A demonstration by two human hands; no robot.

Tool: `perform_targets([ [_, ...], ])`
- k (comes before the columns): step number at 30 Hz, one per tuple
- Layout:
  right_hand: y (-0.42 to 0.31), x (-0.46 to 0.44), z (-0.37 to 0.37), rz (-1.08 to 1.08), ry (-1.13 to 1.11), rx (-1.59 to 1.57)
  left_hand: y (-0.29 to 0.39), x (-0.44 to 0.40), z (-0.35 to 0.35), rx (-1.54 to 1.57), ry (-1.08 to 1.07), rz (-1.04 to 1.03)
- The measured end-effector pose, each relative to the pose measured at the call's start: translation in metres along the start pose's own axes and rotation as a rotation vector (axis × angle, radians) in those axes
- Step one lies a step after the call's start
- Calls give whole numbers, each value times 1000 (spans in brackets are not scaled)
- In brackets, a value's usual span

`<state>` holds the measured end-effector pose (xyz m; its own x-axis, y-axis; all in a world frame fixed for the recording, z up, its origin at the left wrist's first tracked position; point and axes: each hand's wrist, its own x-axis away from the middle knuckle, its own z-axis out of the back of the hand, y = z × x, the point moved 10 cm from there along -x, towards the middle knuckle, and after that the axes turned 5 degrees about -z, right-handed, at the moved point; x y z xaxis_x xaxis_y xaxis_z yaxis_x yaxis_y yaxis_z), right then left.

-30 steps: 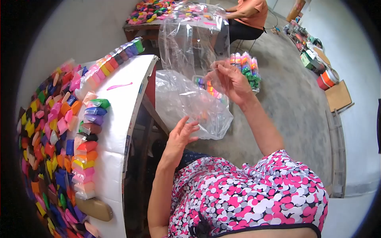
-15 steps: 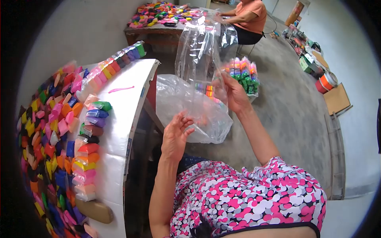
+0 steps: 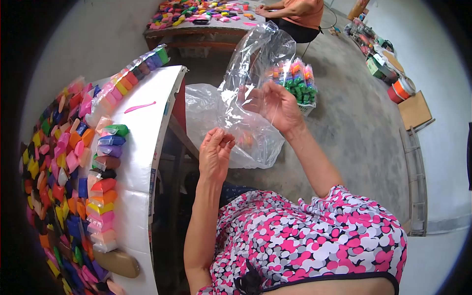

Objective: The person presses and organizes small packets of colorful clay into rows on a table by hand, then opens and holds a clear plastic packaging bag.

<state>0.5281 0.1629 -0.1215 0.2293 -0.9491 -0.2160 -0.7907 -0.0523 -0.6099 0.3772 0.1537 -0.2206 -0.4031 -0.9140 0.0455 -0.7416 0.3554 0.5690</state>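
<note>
A clear plastic bag [image 3: 241, 69] stands up, crinkled and shiny, between my two hands. My left hand [image 3: 215, 155] is closed at the bag's lower left edge, thumb against the curled fingers. At the bag's right side, my right hand [image 3: 284, 109] grips the film; some of its fingers show only blurred through the plastic. Below and behind hangs a larger cloudy plastic bag [image 3: 200, 110], with faint orange colour showing through it. On the white table [image 3: 135, 172] to my left lie a row of small coloured packets [image 3: 104, 184] and a pink plastic stick [image 3: 140, 106].
A heap of coloured packets [image 3: 61, 162] covers the table's left side, beside a tan oval object [image 3: 118, 263]. A container of packed colourful strips [image 3: 301, 83] stands on the floor. Ahead, a person in orange [image 3: 300, 12] sits at another table [image 3: 196, 33]. A ladder-like frame [image 3: 418, 182] leans right.
The clear bag has come lower and spread wider at its top. My left hand has closed from loosely spread fingers, and my right hand has shifted slightly down and left.
</note>
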Motion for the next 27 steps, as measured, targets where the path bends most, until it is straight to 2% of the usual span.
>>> perform_targets([
  [4,4,1,16,-9,178,61,-1,-1,9,-19,49,-10],
  [7,2,2,38,-14,202,77,1,1,17,-16,145,-25],
  [10,-12,9,66,45,328,233,5,-1,27,-43,171,-50],
  [19,-12,7,59,29,267,-56,12,-3,45,-66,257,-110],
  [27,4,3,27,-115,60,-141,5,-2,58,-76,282,-85],
])
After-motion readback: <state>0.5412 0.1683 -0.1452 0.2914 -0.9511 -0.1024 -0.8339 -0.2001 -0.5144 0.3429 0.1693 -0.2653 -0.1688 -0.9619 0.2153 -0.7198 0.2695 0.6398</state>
